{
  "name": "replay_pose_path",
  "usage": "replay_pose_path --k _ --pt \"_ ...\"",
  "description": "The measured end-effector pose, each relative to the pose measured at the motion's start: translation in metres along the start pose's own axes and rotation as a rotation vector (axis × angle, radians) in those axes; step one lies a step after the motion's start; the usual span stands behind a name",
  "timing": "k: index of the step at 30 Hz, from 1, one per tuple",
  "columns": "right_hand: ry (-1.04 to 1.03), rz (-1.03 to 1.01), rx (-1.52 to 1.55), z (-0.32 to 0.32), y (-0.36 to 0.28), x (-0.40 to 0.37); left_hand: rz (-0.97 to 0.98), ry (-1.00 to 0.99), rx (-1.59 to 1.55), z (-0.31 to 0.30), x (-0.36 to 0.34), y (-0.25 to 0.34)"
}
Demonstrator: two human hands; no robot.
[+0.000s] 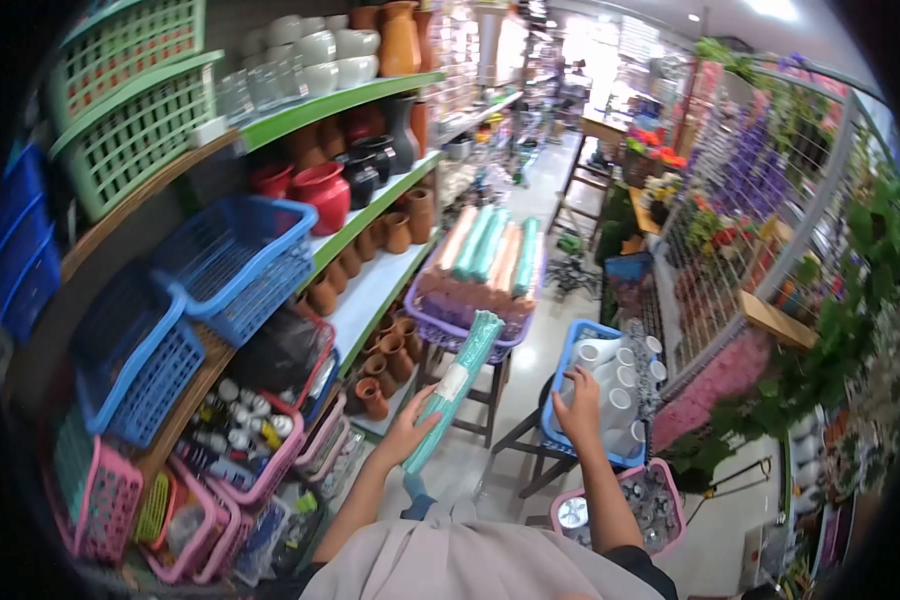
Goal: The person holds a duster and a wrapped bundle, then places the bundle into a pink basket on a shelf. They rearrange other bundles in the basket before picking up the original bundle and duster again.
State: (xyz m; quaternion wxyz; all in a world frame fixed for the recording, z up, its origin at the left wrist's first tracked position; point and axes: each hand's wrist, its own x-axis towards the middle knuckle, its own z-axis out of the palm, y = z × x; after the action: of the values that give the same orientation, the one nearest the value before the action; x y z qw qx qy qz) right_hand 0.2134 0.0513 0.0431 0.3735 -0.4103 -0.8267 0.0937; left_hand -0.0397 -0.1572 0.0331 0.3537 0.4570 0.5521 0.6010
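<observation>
My left hand (416,428) is closed round the lower half of a long teal bundle (475,344) in clear wrap with a white label round its middle. The bundle slants away from me, its far end close to a purple basket (510,345). Similar teal and peach bundles (490,240) lie side by side across that basket. To the right, my right hand (578,405) has its fingers apart and holds nothing. It overlaps the left edge of a blue basket (552,425) filled with several white tube-shaped pieces (620,398).
Shelves (345,110) with clay pots and vases (322,198) run along the left, above blue baskets (240,265) and pink ones. A pink basket (678,500) stands on the right by my legs. Beyond it rises a wire rack (735,210) with artificial flowers.
</observation>
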Motion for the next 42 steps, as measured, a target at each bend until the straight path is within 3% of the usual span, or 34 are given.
replay_pose_path --k 5,9,13,15,19,21,25,29,31,33,36,41,42 --pt "-0.273 -0.322 0.406 0.022 -0.115 0.002 -0.004 0.167 0.128 -0.018 -0.065 0.032" --pt "-0.661 -0.11 0.872 0.055 -0.199 -0.021 -0.012 0.358 0.295 -0.04 -0.119 0.056" --pt "-1.007 -0.316 1.134 0.098 -0.26 -0.057 0.051 0.574 0.324 -0.06 -0.158 0.065" --pt "-1.23 -0.252 1.325 0.101 -0.295 -0.075 0.051 0.644 0.343 -0.067 -0.179 0.079" --pt "-1.368 -0.338 1.442 0.101 -0.363 -0.096 0.137 0.809 0.367 -0.087 -0.225 0.099" --pt "-1.392 -0.392 1.456 0.104 -0.393 -0.108 0.118 0.843 0.365 -0.1 -0.255 0.116" --pt "-1.458 -0.274 1.528 0.073 -0.464 -0.124 0.084 0.874 0.429 -0.133 -0.309 0.147" --pt "-1.382 -0.339 1.598 0.055 -0.522 -0.13 0.111 0.881 0.274 -0.165 -0.354 0.186" --pt "-1.33 -0.371 1.539 0.048 -0.547 -0.126 0.129 0.945 0.5 -0.184 -0.379 0.206" --pt "-1.283 -0.395 1.53 0.045 -0.569 -0.124 0.23 1.007 0.458 -0.2 -0.398 0.225" --pt "-1.266 -0.319 1.487 0.044 -0.599 -0.126 0.345 1.123 0.776 -0.229 -0.433 0.251" --pt "-1.303 -0.285 1.398 0.037 -0.654 -0.128 0.251 1.277 1.056 -0.271 -0.479 0.297" --pt "-1.299 -0.311 1.367 0.036 -0.666 -0.127 0.18 1.306 1.241 -0.281 -0.488 0.305"
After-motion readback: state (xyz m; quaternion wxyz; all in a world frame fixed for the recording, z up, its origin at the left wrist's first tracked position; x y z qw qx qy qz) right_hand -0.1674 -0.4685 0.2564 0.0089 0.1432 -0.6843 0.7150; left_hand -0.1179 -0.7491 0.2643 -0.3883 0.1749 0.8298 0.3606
